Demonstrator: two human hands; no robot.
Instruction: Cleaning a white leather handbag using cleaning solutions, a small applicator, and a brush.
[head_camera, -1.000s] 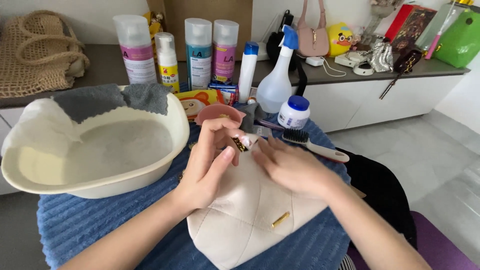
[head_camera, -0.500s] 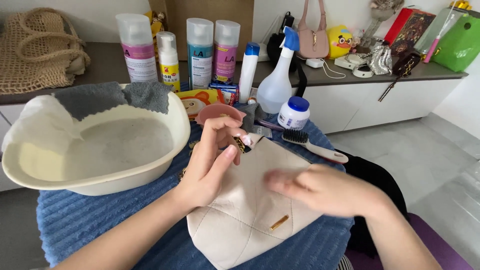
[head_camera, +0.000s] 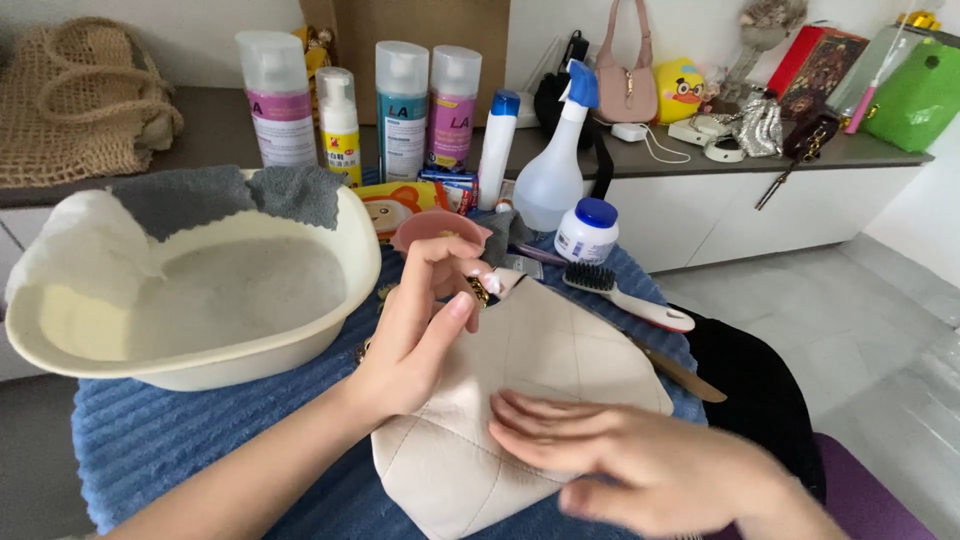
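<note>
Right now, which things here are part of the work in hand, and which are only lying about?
In use:
- cream quilted bag, on the blue towel
- left hand, pinching the bag's top corner
- right hand, flat on the bag

Lying about:
- basin
- brush
- spray bottle
- white jar
- foam bottles

Cream handbag (head_camera: 520, 390) under both hands, quilted in diamond stitching; gold chain link (head_camera: 479, 290) at the left fingertips. Blue ribbed towel (head_camera: 190, 440) beneath it. Left of the grip, pale yellow basin (head_camera: 300, 345) draped with grey cloth (head_camera: 225, 198). Beyond the grip, white brush (head_camera: 628, 296) with black bristles, white jar (head_camera: 586, 230) with blue lid.
</note>
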